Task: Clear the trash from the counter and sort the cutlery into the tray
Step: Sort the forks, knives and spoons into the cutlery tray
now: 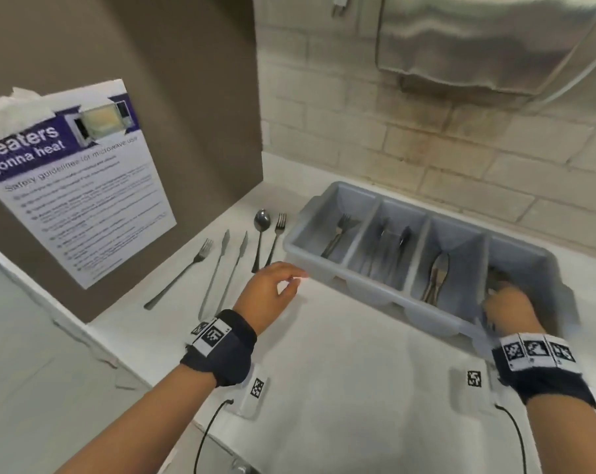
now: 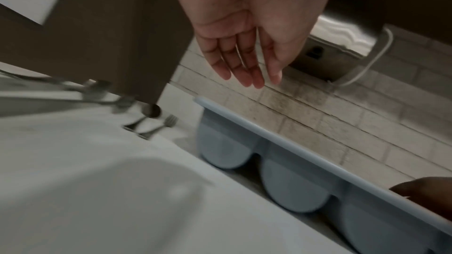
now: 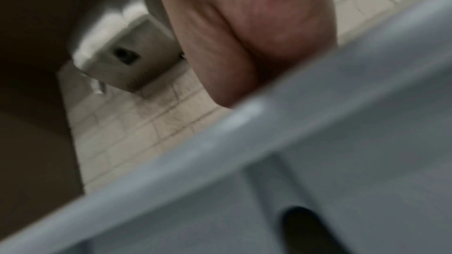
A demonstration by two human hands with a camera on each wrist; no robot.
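Observation:
A grey four-compartment cutlery tray [image 1: 324, 270] [image 2: 293, 148] [image 3: 318, 142] stands on the white counter against the tiled wall. A fork lies in its left compartment, and cutlery fills the two middle ones. My right hand [image 1: 508, 302] [image 3: 257, 45] reaches down into the rightmost compartment; the rim hides its fingers, and blur hides any hold. My left hand [image 1: 279, 285] [image 2: 244, 61] hovers by the tray's front left corner, fingers relaxed and holding nothing. Left of the tray lie a fork [image 1: 180, 271], two knives [image 1: 216, 268] [image 1: 235, 265], a spoon [image 1: 260, 230] and a second fork [image 1: 276, 237] [image 2: 161, 126].
A brown panel with a microwave poster [image 1: 77, 179] stands at the left behind the loose cutlery. A steel dispenser [image 1: 478, 39] hangs on the wall above the tray. Two white tags with cables [image 1: 255, 391] [image 1: 474, 378] sit on the counter near me.

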